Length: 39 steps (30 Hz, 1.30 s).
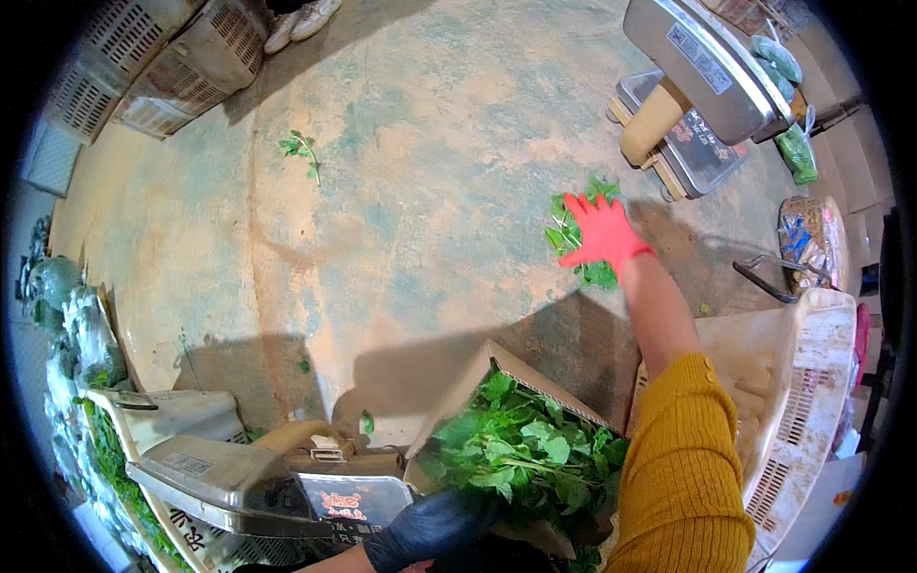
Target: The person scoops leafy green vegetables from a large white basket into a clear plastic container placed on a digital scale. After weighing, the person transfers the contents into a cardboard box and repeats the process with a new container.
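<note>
My right hand [604,235], in a coral-red glove, is stretched out over a small bunch of leafy greens [600,277] on the floor. Its fingers are spread across the stems and leaves. Close to me stands an open cardboard box [447,393] heaped with leafy green sprigs [535,449]. My left hand [430,528], in a black glove, is at the near left side of this box. Its fingertips are dark and partly lost against the leaves, so their grip cannot be made out.
A platform scale [353,501] sits left of the box; another scale [702,148] stands at the far right. A pale plastic crate [802,382] is at my right. Stacked crates [191,76] and a person's shoes [304,21] are at far left. A loose sprig [304,148] lies on the floor.
</note>
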Tool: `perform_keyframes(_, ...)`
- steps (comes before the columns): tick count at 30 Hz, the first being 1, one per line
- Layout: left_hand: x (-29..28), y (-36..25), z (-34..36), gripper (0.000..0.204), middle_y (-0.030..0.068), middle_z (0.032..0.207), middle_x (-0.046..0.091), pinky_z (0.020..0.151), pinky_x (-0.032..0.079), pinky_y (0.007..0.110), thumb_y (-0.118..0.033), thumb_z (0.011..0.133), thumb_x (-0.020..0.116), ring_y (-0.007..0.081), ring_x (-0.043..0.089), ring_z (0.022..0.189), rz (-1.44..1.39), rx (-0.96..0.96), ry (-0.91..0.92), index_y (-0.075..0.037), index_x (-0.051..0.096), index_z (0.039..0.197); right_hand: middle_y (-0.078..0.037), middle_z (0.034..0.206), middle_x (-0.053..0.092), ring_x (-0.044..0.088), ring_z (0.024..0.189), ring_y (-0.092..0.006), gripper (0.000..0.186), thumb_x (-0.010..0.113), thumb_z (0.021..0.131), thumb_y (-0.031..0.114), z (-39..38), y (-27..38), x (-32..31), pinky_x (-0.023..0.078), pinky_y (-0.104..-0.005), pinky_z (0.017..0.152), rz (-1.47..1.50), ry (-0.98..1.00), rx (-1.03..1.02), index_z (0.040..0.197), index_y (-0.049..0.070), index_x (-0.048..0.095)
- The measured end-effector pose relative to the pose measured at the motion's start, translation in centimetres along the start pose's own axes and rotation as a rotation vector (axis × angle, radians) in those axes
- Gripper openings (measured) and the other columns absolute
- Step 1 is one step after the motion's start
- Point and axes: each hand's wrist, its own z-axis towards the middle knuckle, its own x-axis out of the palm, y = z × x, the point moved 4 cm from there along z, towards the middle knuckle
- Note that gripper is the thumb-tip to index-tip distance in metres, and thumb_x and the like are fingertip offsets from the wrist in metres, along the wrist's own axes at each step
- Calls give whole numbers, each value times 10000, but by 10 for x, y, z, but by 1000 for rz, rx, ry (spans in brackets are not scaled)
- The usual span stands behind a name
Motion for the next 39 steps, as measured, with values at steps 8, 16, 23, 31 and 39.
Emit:
perform_keyframes(8, -11, -17, 14, 300, 72, 908, 613, 692, 499, 357, -163, 663, 649, 251, 591, 812, 238, 91, -49, -112, 626, 958, -145, 857, 621, 600, 789, -292, 384, 674, 683, 172, -73, -5, 58, 462, -356, 690, 503, -25, 186, 1020, 10, 585)
perform_keyframes(16, 21, -22, -28, 260, 59, 852, 595, 785, 457, 399, -160, 603, 555, 225, 560, 811, 431, 390, 5, -93, 614, 848, -44, 843, 631, 567, 775, -112, 162, 609, 759, 36, -147, 19, -132, 445, -249, 690, 1599, 67, 348, 918, 11, 625)
perform_keyframes(23, -16, -58, -46, 472, 119, 1093, 555, 877, 417, 395, -141, 687, 684, 258, 524, 1002, -13, 135, -443, -64, 534, 1127, -56, 914, 634, 567, 859, -122, 211, 600, 778, 78, -262, 117, -257, 440, -242, 767, 1368, 287, 40, 976, 7, 622)
perform_keyframes(31, -66, -112, -100, 440, 124, 995, 596, 752, 464, 308, -167, 713, 719, 222, 577, 896, -422, -38, -693, -1, 557, 1087, -15, 821, 625, 533, 772, -72, 234, 669, 730, 94, -359, 217, -298, 418, -220, 700, 1194, 484, 9, 944, 5, 637)
perform_keyframes(39, -79, -92, -128, 125, 63, 783, 635, 628, 453, 227, -86, 831, 593, 106, 579, 697, -811, -176, -949, 21, 617, 890, -1, 748, 618, 524, 672, -68, 226, 659, 694, 111, -342, 176, -300, 416, -235, 609, 1252, 459, 84, 900, 18, 656)
